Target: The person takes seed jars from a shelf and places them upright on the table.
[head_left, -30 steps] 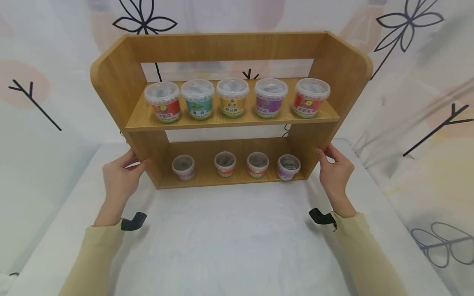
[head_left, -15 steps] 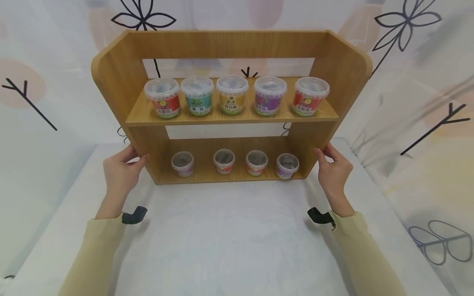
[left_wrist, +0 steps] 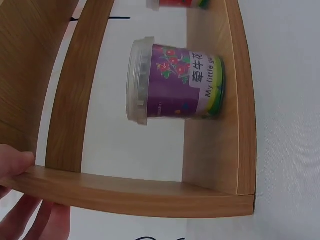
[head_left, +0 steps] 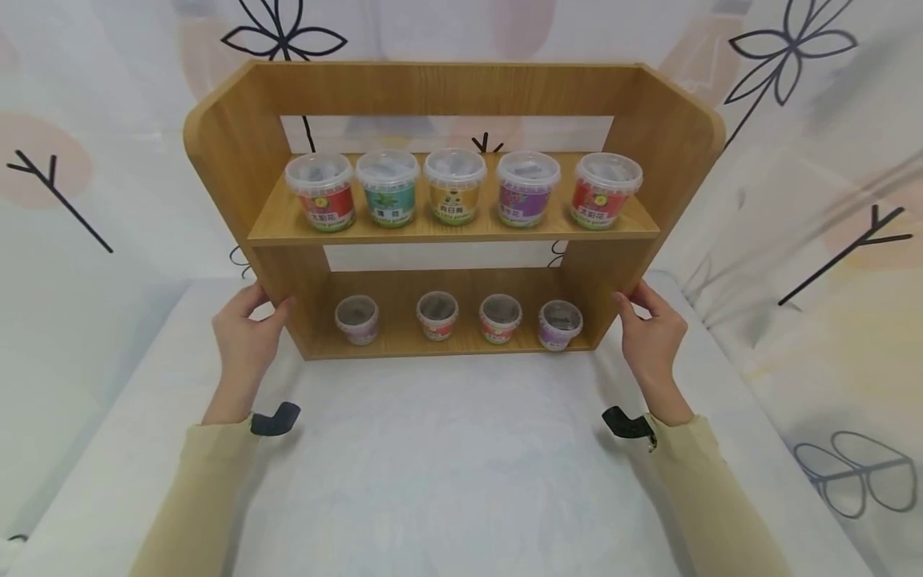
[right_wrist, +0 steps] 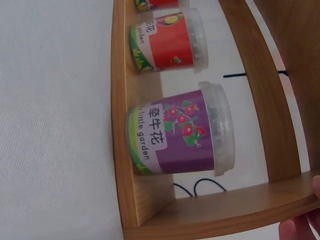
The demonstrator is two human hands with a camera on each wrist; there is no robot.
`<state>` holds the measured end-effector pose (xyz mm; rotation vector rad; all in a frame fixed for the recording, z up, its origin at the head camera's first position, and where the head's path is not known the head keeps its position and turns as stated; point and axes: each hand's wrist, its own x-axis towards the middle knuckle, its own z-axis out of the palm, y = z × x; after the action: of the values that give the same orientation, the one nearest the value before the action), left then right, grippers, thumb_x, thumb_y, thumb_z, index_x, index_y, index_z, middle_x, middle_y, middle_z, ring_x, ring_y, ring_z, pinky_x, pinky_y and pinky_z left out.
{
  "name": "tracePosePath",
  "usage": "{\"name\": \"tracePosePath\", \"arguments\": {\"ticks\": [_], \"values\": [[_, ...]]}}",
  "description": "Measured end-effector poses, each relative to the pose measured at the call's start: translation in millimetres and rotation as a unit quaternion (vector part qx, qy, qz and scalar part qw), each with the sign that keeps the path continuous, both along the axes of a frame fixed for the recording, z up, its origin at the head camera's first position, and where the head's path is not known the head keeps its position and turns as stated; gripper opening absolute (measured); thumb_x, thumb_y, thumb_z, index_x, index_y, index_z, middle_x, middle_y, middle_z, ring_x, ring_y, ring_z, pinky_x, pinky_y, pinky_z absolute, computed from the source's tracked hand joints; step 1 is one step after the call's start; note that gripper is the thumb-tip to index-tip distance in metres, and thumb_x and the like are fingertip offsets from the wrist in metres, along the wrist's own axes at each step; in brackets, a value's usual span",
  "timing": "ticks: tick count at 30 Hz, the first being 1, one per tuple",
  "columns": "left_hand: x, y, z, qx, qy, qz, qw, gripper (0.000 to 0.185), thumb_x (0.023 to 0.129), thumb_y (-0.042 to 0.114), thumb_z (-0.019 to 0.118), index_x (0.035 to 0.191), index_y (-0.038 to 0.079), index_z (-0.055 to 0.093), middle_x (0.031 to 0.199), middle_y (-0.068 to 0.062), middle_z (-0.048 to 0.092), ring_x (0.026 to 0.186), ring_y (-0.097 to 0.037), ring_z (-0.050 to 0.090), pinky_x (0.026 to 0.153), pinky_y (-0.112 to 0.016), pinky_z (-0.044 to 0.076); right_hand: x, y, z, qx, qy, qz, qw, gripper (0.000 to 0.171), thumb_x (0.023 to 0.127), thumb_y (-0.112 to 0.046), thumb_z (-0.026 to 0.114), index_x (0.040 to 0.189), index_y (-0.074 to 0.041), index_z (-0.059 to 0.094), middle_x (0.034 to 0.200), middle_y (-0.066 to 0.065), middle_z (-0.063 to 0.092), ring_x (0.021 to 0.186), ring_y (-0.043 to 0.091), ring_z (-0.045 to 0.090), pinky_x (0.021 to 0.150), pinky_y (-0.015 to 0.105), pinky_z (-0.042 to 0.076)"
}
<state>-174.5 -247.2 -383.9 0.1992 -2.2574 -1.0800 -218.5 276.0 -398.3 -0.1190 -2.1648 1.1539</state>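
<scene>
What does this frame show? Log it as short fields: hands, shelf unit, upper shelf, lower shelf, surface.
left hand: left hand holds the left side panel of the wooden shelf unit
right hand: right hand holds the right side panel
upper shelf: five lidded tubs in a row; labels red, teal tub, yellow, purple, red
lower shelf: four lidded tubs; purple tub nearest the right panel
surface: white tabletop; unit stands upright on it
backdrop: white cloth with black flower print
</scene>
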Motion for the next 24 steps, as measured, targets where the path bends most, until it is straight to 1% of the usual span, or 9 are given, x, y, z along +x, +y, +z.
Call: {"name": "tracePosePath", "arguments": {"ticks": [1,3,5,8,13,16,19,21,24], "values": [[-0.9,0.9,-0.5,0.004,0.003,0.0,1.0,0.037,0.093,0.027,0.07,0.128,0.014,0.07,0.123,-0.006,0.069,0.115,-0.023,0.062,0.088,-0.037,0.057,0.5,0.6,0.6,0.002,-0.003,0.002,1.0,0.04,0.093,-0.029,0.071,0.13,-0.014,0.068,0.109,0.009,0.074,0.101,0.021,0.067,0.072,0.006,0.047],[-2.0,3.0,-1.2,0.012,0.003,0.0,0.9999,0.038,0.094,0.026,0.07,0.13,0.014,0.068,0.125,-0.007,0.068,0.118,-0.024,0.061,0.094,-0.048,0.054,1.1,2.5,1.4,0.005,-0.007,0.005,1.0,0.04,0.093,-0.029,0.071,0.129,-0.012,0.068,0.111,0.009,0.073,0.102,0.022,0.067,0.074,0.006,0.048],[-2.5,4.5,-1.7,0.021,-0.001,-0.002,0.9998,0.038,0.094,0.026,0.069,0.13,0.014,0.068,0.127,-0.007,0.067,0.119,-0.025,0.06,0.096,-0.05,0.052,3.1,4.3,3.1,0.005,-0.008,0.006,1.0,0.04,0.093,-0.03,0.071,0.128,-0.012,0.069,0.112,0.009,0.073,0.102,0.02,0.067,0.076,0.008,0.049],[-2.7,5.2,-1.2,0.029,-0.007,-0.005,0.9996,0.037,0.095,0.024,0.068,0.129,0.012,0.068,0.128,-0.008,0.067,0.12,-0.027,0.06,0.098,-0.05,0.051,6.4,6.6,7.3,-0.008,0.0,0.011,1.0,0.037,0.094,-0.031,0.07,0.127,-0.014,0.071,0.114,0.006,0.073,0.101,0.013,0.066,0.079,0.011,0.052],[-3.1,5.0,0.5,0.033,-0.028,-0.008,0.999,0.037,0.096,0.024,0.064,0.131,0.012,0.066,0.13,-0.009,0.064,0.122,-0.028,0.058,0.096,-0.051,0.052,15.6,7.2,20.4,-0.034,0.041,0.0,0.999,0.031,0.096,-0.029,0.066,0.124,-0.018,0.072,0.117,-0.001,0.072,0.1,0.004,0.064,0.081,0.013,0.053],[-1.6,5.9,1.4,0.041,-0.047,-0.006,0.9981,0.04,0.097,0.026,0.063,0.135,0.013,0.064,0.134,-0.009,0.062,0.125,-0.028,0.056,0.096,-0.052,0.052,23.4,5.3,31.6,-0.036,0.074,-0.016,0.997,0.029,0.096,-0.026,0.065,0.123,-0.017,0.073,0.117,-0.003,0.072,0.102,0.003,0.063,0.081,0.013,0.052],[0.1,6.7,2.0,0.045,-0.056,-0.003,0.9974,0.042,0.097,0.027,0.062,0.137,0.014,0.062,0.136,-0.009,0.06,0.127,-0.027,0.055,0.096,-0.052,0.052,30.6,0.6,46.5,-0.031,0.111,-0.021,0.993,0.027,0.095,-0.02,0.066,0.121,-0.013,0.073,0.115,0.0,0.072,0.102,0.005,0.064,0.083,0.014,0.052],[0.6,7.0,2.0,0.046,-0.055,-0.002,0.9974,0.042,0.097,0.026,0.063,0.137,0.014,0.062,0.136,-0.009,0.061,0.126,-0.027,0.055,0.097,-0.052,0.051,35.9,-5.3,59.2,-0.031,0.13,-0.017,0.991,0.027,0.095,-0.016,0.065,0.12,-0.01,0.073,0.115,0.003,0.072,0.101,0.006,0.064,0.084,0.015,0.052],[-0.4,7.1,2.0,0.043,-0.055,-0.002,0.9975,0.042,0.097,0.027,0.063,0.137,0.014,0.062,0.135,-0.009,0.061,0.126,-0.027,0.055,0.097,-0.051,0.052,45.3,-17.5,80.4,-0.033,0.15,0.004,0.988,0.027,0.094,-0.011,0.065,0.119,-0.006,0.073,0.114,0.005,0.072,0.1,0.007,0.065,0.086,0.016,0.052]]}}
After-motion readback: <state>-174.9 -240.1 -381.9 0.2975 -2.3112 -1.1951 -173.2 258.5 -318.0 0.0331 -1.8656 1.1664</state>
